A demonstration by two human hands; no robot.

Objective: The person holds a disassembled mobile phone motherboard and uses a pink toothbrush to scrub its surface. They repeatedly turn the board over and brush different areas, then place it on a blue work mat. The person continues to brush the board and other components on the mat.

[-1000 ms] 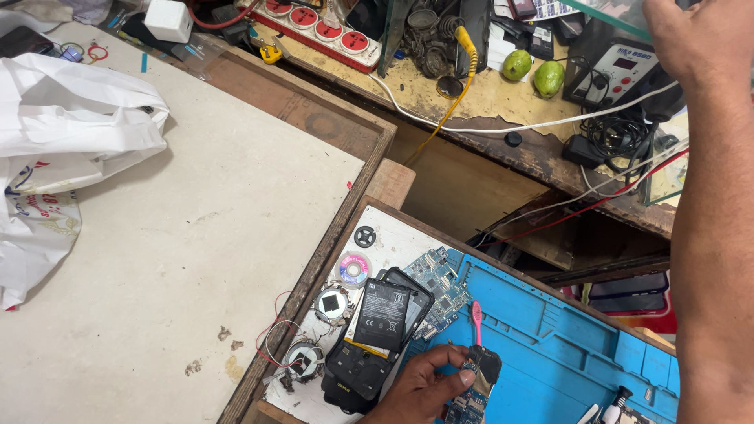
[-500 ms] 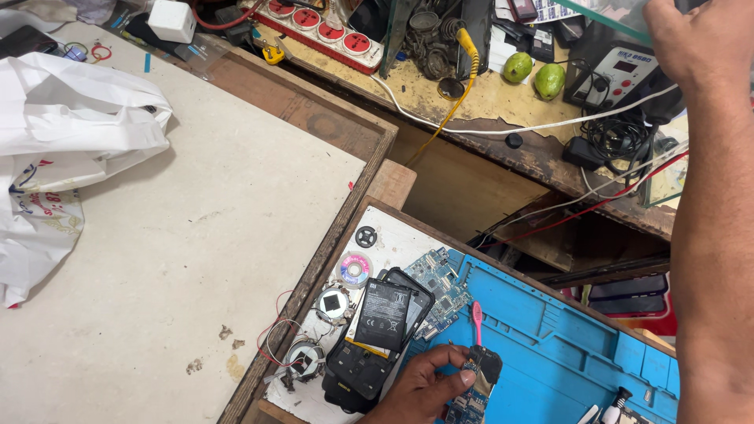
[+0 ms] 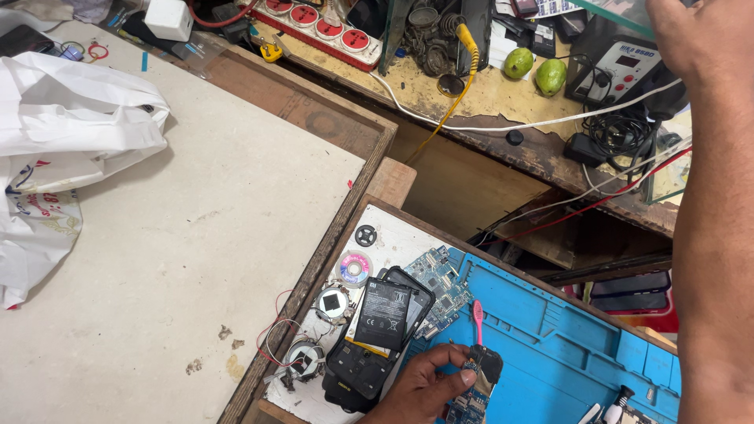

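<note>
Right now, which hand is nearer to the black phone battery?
Left. The left hand is just below-right of the black phone battery; the right hand is raised far off, top right.

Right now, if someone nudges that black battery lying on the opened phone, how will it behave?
The black battery looks flat and rigid, so it would likely slide, not roll. It rests loose on the opened phone, tilted, so it may slip off. Probably puncture-sensitive.
</note>
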